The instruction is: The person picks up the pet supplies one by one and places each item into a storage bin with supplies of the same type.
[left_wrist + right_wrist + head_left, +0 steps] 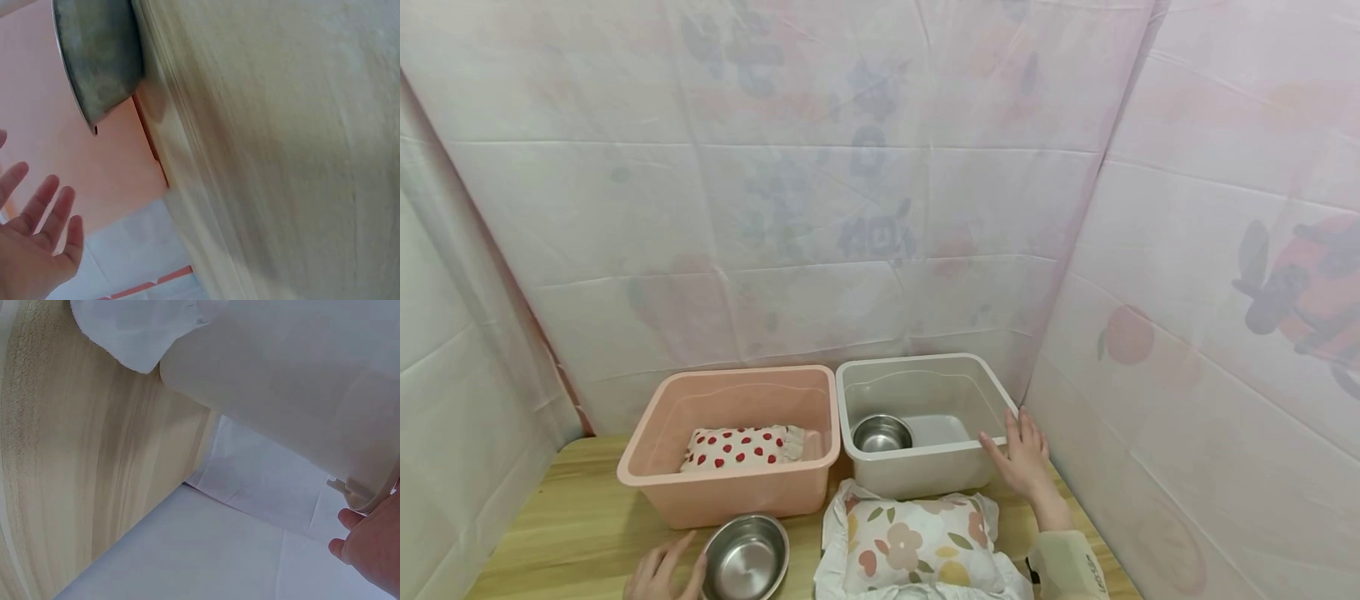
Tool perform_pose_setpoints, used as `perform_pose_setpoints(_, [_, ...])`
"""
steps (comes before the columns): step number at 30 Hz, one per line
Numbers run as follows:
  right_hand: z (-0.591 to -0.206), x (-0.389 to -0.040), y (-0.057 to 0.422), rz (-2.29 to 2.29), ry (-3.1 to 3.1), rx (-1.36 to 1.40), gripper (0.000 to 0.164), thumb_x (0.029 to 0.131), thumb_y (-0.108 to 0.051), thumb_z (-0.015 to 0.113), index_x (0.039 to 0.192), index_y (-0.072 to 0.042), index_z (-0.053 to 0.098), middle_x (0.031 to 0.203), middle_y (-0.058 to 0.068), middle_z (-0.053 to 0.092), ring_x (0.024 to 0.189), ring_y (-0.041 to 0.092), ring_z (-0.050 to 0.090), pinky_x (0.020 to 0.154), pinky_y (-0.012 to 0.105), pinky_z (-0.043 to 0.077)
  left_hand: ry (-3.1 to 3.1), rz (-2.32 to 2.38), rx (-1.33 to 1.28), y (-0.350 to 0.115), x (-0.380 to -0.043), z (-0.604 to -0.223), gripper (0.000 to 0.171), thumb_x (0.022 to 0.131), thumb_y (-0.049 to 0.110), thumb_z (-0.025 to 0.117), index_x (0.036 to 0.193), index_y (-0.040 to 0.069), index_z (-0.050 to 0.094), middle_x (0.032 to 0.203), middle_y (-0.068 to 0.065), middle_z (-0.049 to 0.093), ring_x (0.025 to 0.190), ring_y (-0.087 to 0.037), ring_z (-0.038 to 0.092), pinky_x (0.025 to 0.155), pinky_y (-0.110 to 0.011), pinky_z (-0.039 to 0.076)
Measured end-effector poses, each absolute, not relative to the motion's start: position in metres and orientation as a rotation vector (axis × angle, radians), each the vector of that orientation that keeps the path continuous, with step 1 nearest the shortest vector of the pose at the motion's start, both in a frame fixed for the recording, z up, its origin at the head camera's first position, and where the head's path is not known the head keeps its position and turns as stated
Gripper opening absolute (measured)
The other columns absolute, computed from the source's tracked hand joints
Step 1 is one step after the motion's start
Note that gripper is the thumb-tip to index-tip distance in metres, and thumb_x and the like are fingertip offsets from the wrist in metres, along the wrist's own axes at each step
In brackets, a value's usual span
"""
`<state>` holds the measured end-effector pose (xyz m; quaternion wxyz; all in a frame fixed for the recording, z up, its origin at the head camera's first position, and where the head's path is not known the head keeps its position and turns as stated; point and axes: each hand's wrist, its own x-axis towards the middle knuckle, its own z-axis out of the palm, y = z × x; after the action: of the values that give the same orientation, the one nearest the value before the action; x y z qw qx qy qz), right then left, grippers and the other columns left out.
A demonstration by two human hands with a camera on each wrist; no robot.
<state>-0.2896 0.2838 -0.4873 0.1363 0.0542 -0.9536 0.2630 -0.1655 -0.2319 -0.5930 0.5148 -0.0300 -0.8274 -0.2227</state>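
My left hand is low in the head view, fingers spread, beside a steel bowl on the table. In the left wrist view that bowl stands above the loosely spread fingers. At the front right corner of a grey plastic bin, my right hand rests with straight fingers at the rim. The right wrist view shows two fingertips just past the bin's rim. Inside the grey bin sits a second steel bowl.
A pink bin stands left of the grey one, holding a small strawberry-print pillow. In front of the grey bin lies a frilled floral pillow. Printed cloth walls enclose the wooden table at the back and sides.
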Motion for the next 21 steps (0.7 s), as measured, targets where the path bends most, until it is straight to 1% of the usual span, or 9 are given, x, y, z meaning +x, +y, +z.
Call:
perform_pose_setpoints(3, [-0.489, -0.289, 0.284, 0.774, -2.743, 0.160, 0.080, 0.099, -0.043, 0.049, 0.150, 0.010, 0.018, 0.154, 0.038, 0.003, 0.139, 0.056, 0.007, 0.108, 0.070, 0.000, -2.057, -0.562, -0.043, -0.234, -0.161, -0.599, 0.041, 0.088, 0.043, 0.064, 0.101, 0.005, 0.074, 0.076, -0.012, 0.060, 0.065, -0.030, 0.055, 0.051, -0.034, 0.042])
perform_pose_setpoints(8, [-0.492, -0.289, 0.283, 0.789, -2.709, 0.167, 0.078, 0.099, -0.040, 0.051, 0.150, 0.010, 0.020, 0.153, 0.039, 0.005, 0.137, 0.059, 0.009, 0.107, 0.071, 0.002, -2.137, -0.635, 0.017, -0.235, -0.156, -0.611, 0.037, 0.080, 0.031, 0.076, 0.104, 0.004, 0.072, 0.073, -0.007, 0.052, 0.061, -0.020, 0.047, 0.050, -0.029, 0.038])
perform_pose_setpoints(10, [-0.493, -0.289, 0.283, 0.790, -2.703, 0.167, 0.077, 0.099, -0.040, 0.051, 0.150, 0.009, 0.020, 0.153, 0.039, 0.005, 0.137, 0.060, 0.008, 0.107, 0.071, 0.003, -2.200, -0.673, 0.058, -0.234, -0.155, -0.611, 0.037, 0.076, 0.026, 0.079, 0.104, 0.002, 0.071, 0.074, -0.008, 0.051, 0.062, -0.020, 0.048, 0.053, -0.031, 0.039])
perform_pose_setpoints(11, [-0.493, -0.289, 0.283, 0.786, -2.699, 0.167, 0.077, 0.099, -0.040, 0.050, 0.150, 0.009, 0.021, 0.153, 0.039, 0.006, 0.136, 0.061, 0.009, 0.107, 0.071, 0.003, -2.250, -0.692, 0.089, -0.234, -0.154, -0.610, 0.039, 0.072, 0.020, 0.081, 0.105, 0.003, 0.070, 0.076, -0.009, 0.054, 0.065, -0.023, 0.051, 0.056, -0.035, 0.043])
perform_pose_setpoints(13, [-0.494, -0.289, 0.282, 0.785, -2.687, 0.169, 0.076, 0.099, -0.039, 0.051, 0.150, 0.009, 0.021, 0.152, 0.039, 0.006, 0.135, 0.062, 0.010, 0.107, 0.071, 0.004, -2.373, -0.745, 0.132, -0.234, -0.152, -0.605, 0.043, 0.074, 0.019, 0.080, 0.110, 0.001, 0.068, 0.081, -0.014, 0.057, 0.071, -0.030, 0.057, 0.062, -0.043, 0.048])
perform_pose_setpoints(15, [-0.494, -0.289, 0.282, 0.781, -2.680, 0.168, 0.076, 0.099, -0.039, 0.052, 0.150, 0.009, 0.022, 0.152, 0.039, 0.007, 0.135, 0.063, 0.011, 0.107, 0.071, 0.005, -2.510, -0.797, 0.171, -0.236, -0.151, -0.599, 0.046, 0.079, 0.024, 0.077, 0.116, -0.001, 0.065, 0.090, -0.020, 0.060, 0.078, -0.037, 0.060, 0.068, -0.051, 0.050])
perform_pose_setpoints(17, [-0.495, -0.290, 0.282, 0.780, -2.681, 0.163, 0.076, 0.099, -0.039, 0.051, 0.150, 0.009, 0.022, 0.152, 0.039, 0.007, 0.135, 0.062, 0.011, 0.106, 0.071, 0.005, -2.606, -0.845, 0.193, -0.237, -0.150, -0.594, 0.050, 0.084, 0.027, 0.074, 0.121, -0.004, 0.061, 0.095, -0.023, 0.061, 0.082, -0.038, 0.062, 0.071, -0.053, 0.051])
perform_pose_setpoints(19, [-0.495, -0.290, 0.282, 0.768, -2.692, 0.155, 0.076, 0.099, -0.040, 0.051, 0.151, 0.008, 0.021, 0.153, 0.038, 0.006, 0.136, 0.061, 0.012, 0.107, 0.071, 0.005, -2.647, -0.888, 0.192, -0.239, -0.152, -0.592, 0.053, 0.085, 0.027, 0.073, 0.123, -0.007, 0.058, 0.093, -0.021, 0.060, 0.078, -0.031, 0.061, 0.068, -0.046, 0.051])
perform_pose_setpoints(21, [-0.495, -0.290, 0.281, 0.762, -2.699, 0.150, 0.076, 0.099, -0.040, 0.050, 0.151, 0.007, 0.020, 0.154, 0.037, 0.006, 0.136, 0.061, 0.012, 0.107, 0.070, 0.005, -2.641, -0.899, 0.136, -0.240, -0.154, -0.593, 0.053, 0.085, 0.023, 0.073, 0.124, -0.010, 0.056, 0.083, -0.015, 0.058, 0.070, -0.020, 0.056, 0.061, -0.036, 0.048])
